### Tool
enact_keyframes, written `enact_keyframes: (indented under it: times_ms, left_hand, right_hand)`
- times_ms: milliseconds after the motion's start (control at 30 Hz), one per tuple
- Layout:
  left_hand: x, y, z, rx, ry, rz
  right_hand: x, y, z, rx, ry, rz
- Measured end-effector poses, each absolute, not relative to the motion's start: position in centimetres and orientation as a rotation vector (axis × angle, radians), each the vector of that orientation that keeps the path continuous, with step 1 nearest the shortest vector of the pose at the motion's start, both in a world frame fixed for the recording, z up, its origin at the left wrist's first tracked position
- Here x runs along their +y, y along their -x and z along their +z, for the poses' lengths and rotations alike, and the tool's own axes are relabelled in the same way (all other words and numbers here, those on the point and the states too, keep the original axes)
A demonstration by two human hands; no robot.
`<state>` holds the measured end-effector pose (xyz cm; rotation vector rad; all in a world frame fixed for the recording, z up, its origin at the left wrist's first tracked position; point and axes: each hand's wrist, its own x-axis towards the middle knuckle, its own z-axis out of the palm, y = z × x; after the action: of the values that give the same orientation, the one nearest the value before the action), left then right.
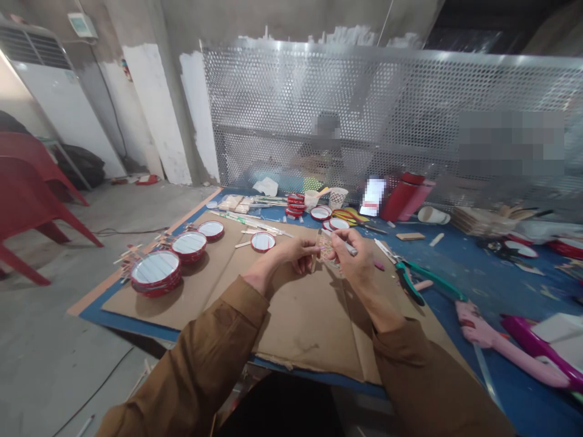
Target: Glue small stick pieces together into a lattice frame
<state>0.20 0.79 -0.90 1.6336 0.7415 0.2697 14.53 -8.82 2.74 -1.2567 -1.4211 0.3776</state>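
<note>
Here, slim straight wooden strip.

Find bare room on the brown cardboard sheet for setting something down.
Bare: the brown cardboard sheet between the brown-sleeved left forearm and right forearm, also between the left forearm and the stacked round red-rimmed white discs at left. Crowded: its far edge, with thin wooden sticks, and right edge, with teal-handled pliers.

Looks like a wkshop: concrete flr, patchy-painted wall, pliers & glue gun on blue tbl.

Seemingly no legible lettering.
</note>
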Motion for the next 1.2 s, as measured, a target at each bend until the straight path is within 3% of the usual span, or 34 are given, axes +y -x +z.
enact_keyframes:
  times_ms: [1200]
  left_hand:
    - [0.55, -0.07, -0.58, 0.762, -1.610, 0.275]
  right_hand:
    - [-9.28, -14.33, 3.36, -1.418, 1.315, 0.370]
